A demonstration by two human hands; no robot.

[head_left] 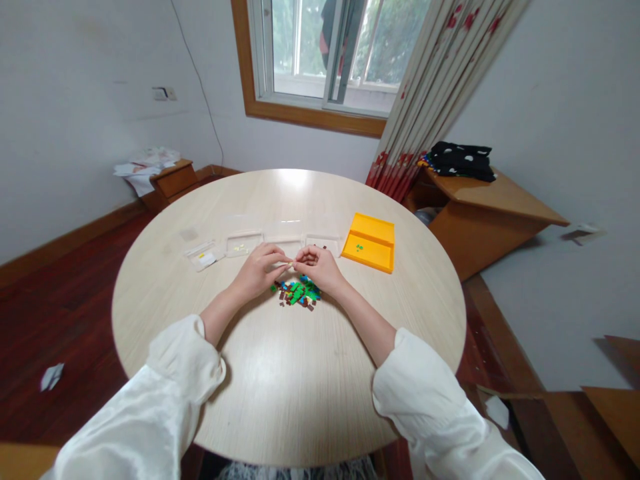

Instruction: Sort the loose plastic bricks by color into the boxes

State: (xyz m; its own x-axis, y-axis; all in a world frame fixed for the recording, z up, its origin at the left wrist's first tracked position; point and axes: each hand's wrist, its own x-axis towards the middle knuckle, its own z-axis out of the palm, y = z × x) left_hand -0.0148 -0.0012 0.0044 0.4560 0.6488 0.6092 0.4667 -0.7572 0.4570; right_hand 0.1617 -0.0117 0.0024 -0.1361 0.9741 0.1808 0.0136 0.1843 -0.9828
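My left hand and my right hand meet above the table, fingertips pinched together on a tiny pale yellow toy brick. Its exact shape is too small to make out. Just below the hands lies a loose pile of small toy bricks in green, brown, blue and some white. Behind the hands stand clear plastic trays: a left one with a few pale yellow bits, a middle one partly hidden by the hands, and a right one with dark bits.
A yellow open case with a few green bits stands at the right on the round table. At the left lies a clear container with a white and yellow item. Wooden furniture stands beyond the table's right edge.
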